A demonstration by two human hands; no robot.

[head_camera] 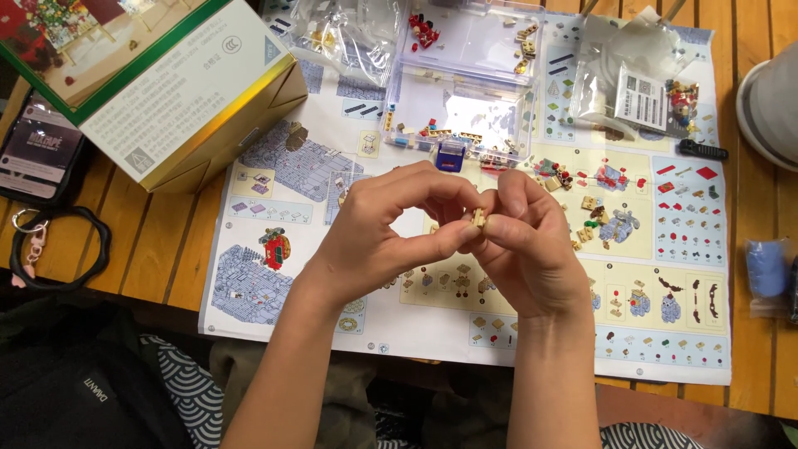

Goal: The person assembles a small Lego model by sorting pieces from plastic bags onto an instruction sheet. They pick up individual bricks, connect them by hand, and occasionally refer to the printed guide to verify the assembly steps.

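At the centre of the frame the left hand (378, 229) and right hand (528, 241) meet, fingertips pinched together on a tiny tan brick (479, 218); it may be two pieces, too small to tell. Beneath them lies the instruction sheet (274, 175), with a clear parts tray (465, 83) above and a box (166, 91) in the upper left.

The single head-worn camera looked steeply down, close over the wooden worktop (748, 33). The instruction sheet (465, 333) filled mid-frame, the box (166, 91) sat at eleven o'clock.
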